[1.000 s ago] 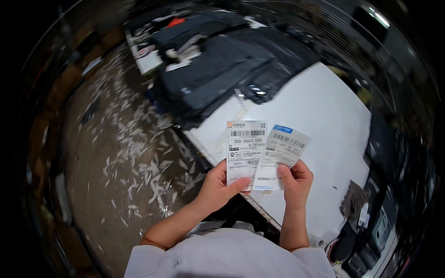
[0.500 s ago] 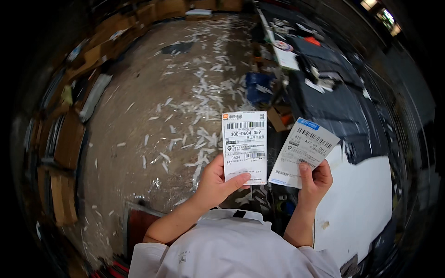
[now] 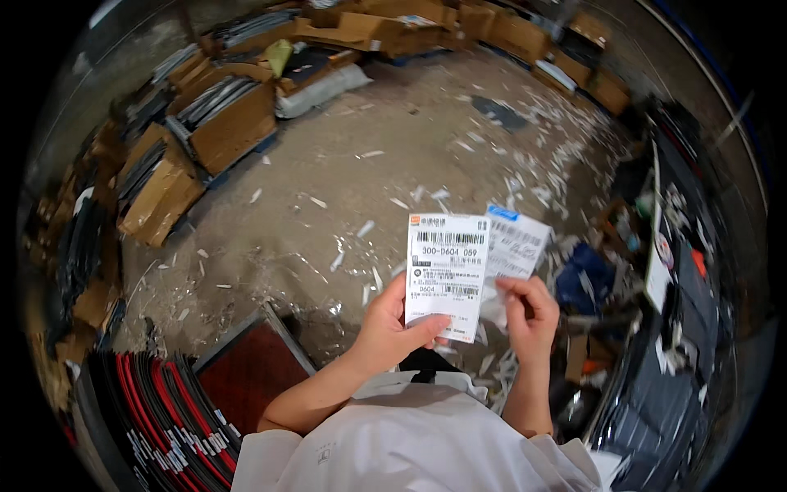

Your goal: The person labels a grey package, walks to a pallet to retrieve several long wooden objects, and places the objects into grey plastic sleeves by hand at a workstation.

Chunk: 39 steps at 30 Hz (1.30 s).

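In the head view, pinched the front label (image 3: 447, 271) low down between thumb and fingers of the left hand (image 3: 393, 324), fingertips mostly hidden behind. Saw the rear label (image 3: 522, 244) just right of the front label, partly covered, print blurred. Had the right hand (image 3: 533, 316) at its lower part, fingers curled; could not tell whether gripping. Glimpsed red and black sheets (image 3: 156, 394) lower left of the front label, cut off below.

Beyond the front label (image 3: 447, 275) I have room to pass over the floor (image 3: 303, 176). Cardboard boxes (image 3: 238, 123) hem me in far left, upright panels (image 3: 164, 394) near left, the piled bench (image 3: 658, 287) right.
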Each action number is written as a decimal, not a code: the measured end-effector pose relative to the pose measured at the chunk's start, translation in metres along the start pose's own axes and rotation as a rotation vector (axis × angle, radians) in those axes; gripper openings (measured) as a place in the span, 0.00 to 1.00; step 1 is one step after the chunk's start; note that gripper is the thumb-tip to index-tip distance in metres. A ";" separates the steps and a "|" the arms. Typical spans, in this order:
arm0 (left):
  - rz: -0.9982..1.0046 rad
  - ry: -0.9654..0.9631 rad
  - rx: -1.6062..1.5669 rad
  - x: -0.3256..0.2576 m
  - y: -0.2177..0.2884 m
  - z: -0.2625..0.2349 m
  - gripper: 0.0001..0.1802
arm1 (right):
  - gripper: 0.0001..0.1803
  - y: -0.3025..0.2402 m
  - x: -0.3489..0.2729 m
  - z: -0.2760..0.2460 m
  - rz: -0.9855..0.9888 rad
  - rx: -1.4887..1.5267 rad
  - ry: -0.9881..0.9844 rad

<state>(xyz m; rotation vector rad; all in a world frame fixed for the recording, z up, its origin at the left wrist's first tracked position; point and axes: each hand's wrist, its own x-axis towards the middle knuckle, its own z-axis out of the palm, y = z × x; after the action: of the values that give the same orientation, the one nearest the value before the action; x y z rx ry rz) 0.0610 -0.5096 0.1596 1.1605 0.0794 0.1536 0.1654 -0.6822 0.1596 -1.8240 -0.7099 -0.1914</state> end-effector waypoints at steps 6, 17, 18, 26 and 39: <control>0.075 0.284 0.023 0.073 0.018 -0.058 0.27 | 0.04 0.012 0.114 0.086 -0.191 0.129 -0.383; 0.103 0.831 0.038 0.067 0.058 -0.256 0.15 | 0.32 -0.020 0.213 0.356 0.116 0.738 -0.930; 0.106 0.761 -0.203 0.065 0.064 -0.274 0.15 | 0.31 -0.024 0.216 0.379 0.093 0.717 -0.967; 0.177 1.039 -0.100 0.039 0.132 -0.426 0.14 | 0.18 -0.088 0.251 0.581 0.039 0.760 -1.253; -0.107 1.309 0.174 -0.054 0.213 -0.743 0.11 | 0.19 -0.198 0.238 0.987 0.902 1.146 -2.038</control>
<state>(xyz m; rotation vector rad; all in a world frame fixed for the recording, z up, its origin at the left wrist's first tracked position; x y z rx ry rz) -0.1148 0.2380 0.0589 1.0528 1.3222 0.8027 0.0426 0.3396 0.0608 -0.4386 -0.7770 2.3608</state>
